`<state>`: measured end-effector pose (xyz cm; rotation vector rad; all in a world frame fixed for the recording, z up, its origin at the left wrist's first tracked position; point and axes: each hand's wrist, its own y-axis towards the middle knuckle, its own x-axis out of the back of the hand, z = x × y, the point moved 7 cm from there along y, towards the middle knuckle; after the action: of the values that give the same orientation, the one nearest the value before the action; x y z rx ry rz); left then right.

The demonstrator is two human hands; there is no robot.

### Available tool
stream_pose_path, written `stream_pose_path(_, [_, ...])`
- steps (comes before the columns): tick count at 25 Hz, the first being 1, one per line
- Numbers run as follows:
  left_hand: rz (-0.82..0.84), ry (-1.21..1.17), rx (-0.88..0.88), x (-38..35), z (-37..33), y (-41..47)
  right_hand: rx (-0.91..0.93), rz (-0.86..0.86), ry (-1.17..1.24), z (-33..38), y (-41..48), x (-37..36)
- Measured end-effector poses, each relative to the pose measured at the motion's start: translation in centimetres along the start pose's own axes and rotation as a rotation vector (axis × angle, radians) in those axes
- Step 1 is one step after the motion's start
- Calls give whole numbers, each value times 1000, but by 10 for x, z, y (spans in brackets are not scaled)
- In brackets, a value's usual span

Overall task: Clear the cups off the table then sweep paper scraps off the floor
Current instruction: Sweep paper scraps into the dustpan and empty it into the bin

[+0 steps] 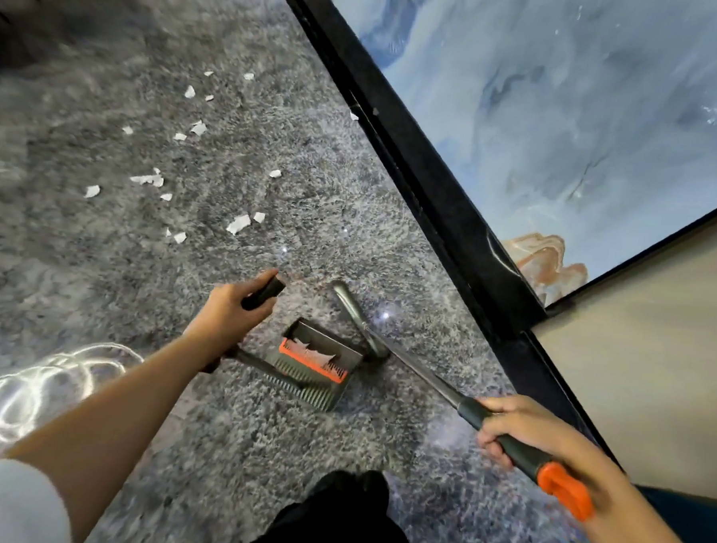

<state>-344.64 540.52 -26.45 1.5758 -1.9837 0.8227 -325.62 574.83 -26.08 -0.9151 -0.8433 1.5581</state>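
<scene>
Several white paper scraps (238,223) lie scattered on the grey shaggy carpet (98,282), up and to the left of my hands. My left hand (232,306) grips the black top of the dustpan handle (264,293). The grey dustpan (322,369) with its orange comb edge sits on the carpet below that hand, with a few scraps in it. My right hand (523,429) grips the dark grip of the broom handle (518,445), which ends in an orange cap. The metal shaft runs up-left to the broom head (353,308) beside the dustpan.
A table with a blue marbled top (565,95) and a thick black edge (417,150) runs diagonally on the right. One scrap (353,115) lies by that edge. A beige surface (655,370) is at the lower right. My dark-clad leg (335,515) is at the bottom.
</scene>
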Motion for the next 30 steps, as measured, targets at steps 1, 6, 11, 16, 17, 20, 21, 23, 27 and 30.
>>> stream_pose_path(1, [-88, -48, 73, 18, 12, -2, 10, -3, -19, 16, 7, 0])
stream_pose_path(6, [-382, -60, 220, 98, 55, -15, 69, -33, -130, 120, 56, -11])
stream_pose_path(11, [-452, -121, 265, 160, 101, 12, 69, -46, -150, 236, 122, -52])
stream_pose_path(16, [-392, -94, 229, 197, 131, 75, 41, -43, -201, 330, 178, -99])
stream_pose_path(17, [-387, -87, 231, 206, 137, 88, 42, -41, -219, 349, 190, -109])
stream_pose_path(20, [-359, -84, 240, 228, 153, 126, 43, -45, -275, 404, 216, -132])
stream_pose_path(21, [-340, -83, 238, 232, 155, 137, 39, -43, -281, 420, 224, -136])
stream_pose_path(23, [-315, -89, 244, 240, 160, 165, 43, -47, -302, 460, 247, -141])
stream_pose_path(27, [-308, -90, 301, 256, 171, 227, 34, -75, -315, 547, 298, -145])
stream_pose_path(30, [-315, -66, 331, 265, 173, 271, 54, -111, -358, 617, 339, -143])
